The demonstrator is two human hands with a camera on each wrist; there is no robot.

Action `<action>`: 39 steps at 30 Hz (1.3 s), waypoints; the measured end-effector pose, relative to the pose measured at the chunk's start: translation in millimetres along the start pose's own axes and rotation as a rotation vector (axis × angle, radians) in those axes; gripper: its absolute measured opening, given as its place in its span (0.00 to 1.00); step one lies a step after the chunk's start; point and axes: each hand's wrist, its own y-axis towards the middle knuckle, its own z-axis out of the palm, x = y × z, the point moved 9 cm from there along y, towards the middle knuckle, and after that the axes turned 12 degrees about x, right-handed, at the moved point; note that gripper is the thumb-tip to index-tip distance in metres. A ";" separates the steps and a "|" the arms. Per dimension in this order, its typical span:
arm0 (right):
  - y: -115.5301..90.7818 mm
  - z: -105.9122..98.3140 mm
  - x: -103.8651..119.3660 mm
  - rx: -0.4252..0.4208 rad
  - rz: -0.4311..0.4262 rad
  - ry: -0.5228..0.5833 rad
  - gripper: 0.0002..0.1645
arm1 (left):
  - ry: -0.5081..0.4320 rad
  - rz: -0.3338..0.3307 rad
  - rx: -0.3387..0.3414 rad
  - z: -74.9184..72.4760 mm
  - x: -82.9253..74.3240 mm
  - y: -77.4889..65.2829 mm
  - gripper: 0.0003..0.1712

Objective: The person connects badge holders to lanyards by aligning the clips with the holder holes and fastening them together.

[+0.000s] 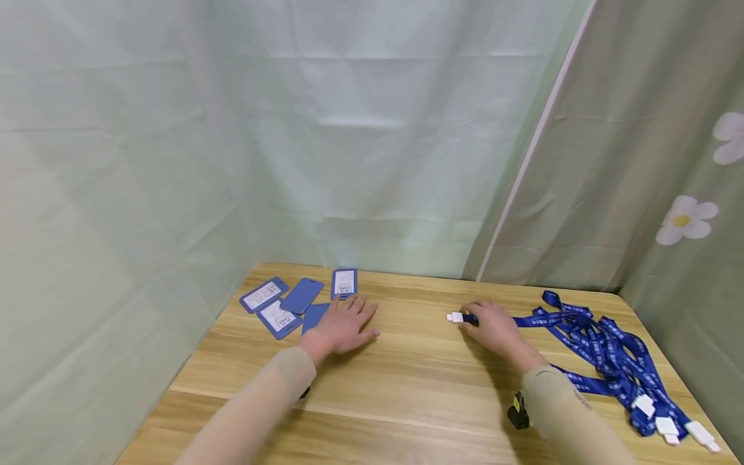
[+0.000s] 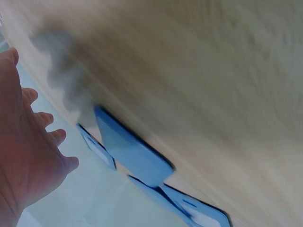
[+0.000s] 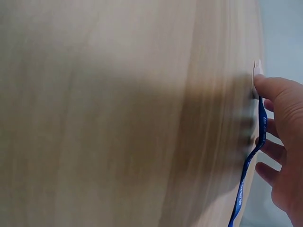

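Head cam: left hand (image 1: pixel 344 328) is loosely spread over by the blue card holders (image 1: pixel 302 296), which sit around the far left corner of the wooden table (image 1: pixel 418 387). Right hand (image 1: pixel 491 328) is pinching a blue lanyard (image 1: pixel 530 320) by its white clip (image 1: pixel 457 318), toward the far edge. More lanyards (image 1: pixel 610 352) are heaped along the right edge.

Left wrist: fingers apart, holders just beside them, can't tell if touching.

Right wrist: thumb's on the clip, strap trailing down past the fingers.
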 end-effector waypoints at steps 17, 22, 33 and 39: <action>0.5 8.1 1.4 0.077 -0.022 0.050 0.32 | -0.079 -0.174 0.046 2.2 55.6 1.8 0.46; -0.1 7.2 1.8 0.073 -0.045 0.068 0.32 | -0.129 -0.165 0.065 6.4 53.9 4.1 0.45; -2.5 7.7 4.3 0.061 -0.038 0.078 0.28 | -0.071 -0.079 -0.016 -2.6 11.6 10.6 0.39; -4.1 5.7 3.7 0.051 -0.025 0.072 0.22 | -0.013 -0.037 -0.041 -4.7 -10.4 12.0 0.38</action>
